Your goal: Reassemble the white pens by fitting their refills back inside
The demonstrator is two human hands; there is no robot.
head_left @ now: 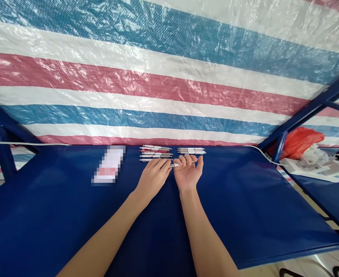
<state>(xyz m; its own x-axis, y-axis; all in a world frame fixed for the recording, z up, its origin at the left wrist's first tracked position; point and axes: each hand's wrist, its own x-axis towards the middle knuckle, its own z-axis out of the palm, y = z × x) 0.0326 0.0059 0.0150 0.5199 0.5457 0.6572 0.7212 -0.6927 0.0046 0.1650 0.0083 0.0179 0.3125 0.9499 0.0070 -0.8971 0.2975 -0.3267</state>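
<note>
A pen [174,165] with white and grey parts bridges the small gap between my two hands. My right hand [187,175] is turned palm up, its fingers curled around the pen. Palm down, my left hand [155,176] has its fingertips closed at the pen's left end; the fingers cover part of it. Just beyond my left hand lies a group of pens [155,156], white and grey with some red on one. Behind my right fingers rests a second group of mostly white pens [191,149], partly covered by the hand.
The blue table [244,215] meets a striped plastic sheet [169,88] at the back. A blurred-out white and pink item [108,164] lies left of the pens. Blue metal bars [305,105] slant up at both sides. At right are a red bag [301,140] and a white cable [263,154].
</note>
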